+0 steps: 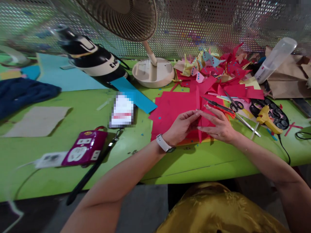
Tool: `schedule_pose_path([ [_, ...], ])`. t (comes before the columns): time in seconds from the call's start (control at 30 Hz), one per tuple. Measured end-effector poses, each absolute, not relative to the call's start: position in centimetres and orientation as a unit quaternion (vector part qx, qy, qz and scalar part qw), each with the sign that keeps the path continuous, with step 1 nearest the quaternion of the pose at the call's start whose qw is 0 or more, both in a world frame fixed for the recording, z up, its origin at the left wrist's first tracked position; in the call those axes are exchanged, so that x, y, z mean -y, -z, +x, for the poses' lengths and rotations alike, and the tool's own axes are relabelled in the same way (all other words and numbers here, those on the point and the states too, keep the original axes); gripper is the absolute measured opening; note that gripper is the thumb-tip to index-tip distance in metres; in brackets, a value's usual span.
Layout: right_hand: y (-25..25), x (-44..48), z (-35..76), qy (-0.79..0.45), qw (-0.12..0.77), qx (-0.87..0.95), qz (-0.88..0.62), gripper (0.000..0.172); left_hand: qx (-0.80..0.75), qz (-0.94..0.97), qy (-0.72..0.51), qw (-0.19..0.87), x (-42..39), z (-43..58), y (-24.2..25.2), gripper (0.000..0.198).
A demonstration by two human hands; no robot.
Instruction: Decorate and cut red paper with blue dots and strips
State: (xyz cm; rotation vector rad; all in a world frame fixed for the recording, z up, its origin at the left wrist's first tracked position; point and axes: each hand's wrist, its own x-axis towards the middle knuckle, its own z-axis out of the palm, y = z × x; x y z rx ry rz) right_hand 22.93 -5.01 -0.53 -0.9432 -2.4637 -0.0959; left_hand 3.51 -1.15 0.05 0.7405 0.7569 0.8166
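Red strip [198, 98] looks part-worked, standing on edge between the two hands: left hand [182, 127] has its fingers drawn together, apparently pinching it mid-length; right hand [221, 126] has its fingers spread, tips against or just beside it, grip impossible to tell. Beneath, red sheets [174, 108] lie flat on the bench [213, 165], seemingly left to work. Beyond the knife [226, 111], a heap [210, 64] of folded paper, apparently done.

Free tabletop [191, 160] before red sheets [175, 105]
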Motion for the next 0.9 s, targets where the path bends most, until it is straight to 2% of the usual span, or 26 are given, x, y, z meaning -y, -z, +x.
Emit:
schedule_pose_path([
  [0.23, 0.9, 4.6, 22.8, -0.010, 0.346, 0.878, -0.331, 0.019, -0.346, 0.281, -0.393, 0.804, 1.4, 4.0, -0.1, 0.022],
  [0.4, 1.2, 4.6, 22.4, -0.060, 0.386, 0.816, -0.427, 0.015, -0.344, 0.263, -0.410, 0.803, 1.6, 4.1, -0.1, 0.019],
  [0.53, 1.2, 4.6, 22.0, -0.122, 0.401, 0.771, -0.479, 0.019, -0.355, 0.272, -0.414, 0.793, 1.7, 4.4, 0.1, 0.023],
  [0.73, 0.6, 4.8, 21.9, -0.146, 0.398, 0.758, -0.496, 0.020, -0.346, 0.295, -0.431, 0.780, 2.4, 4.8, 0.4, 0.037],
  [0.9, 0.8, 4.7, 22.0, -0.166, 0.400, 0.746, -0.506, 0.019, -0.332, 0.304, -0.430, 0.783, 2.6, 4.9, 0.3, 0.036],
])
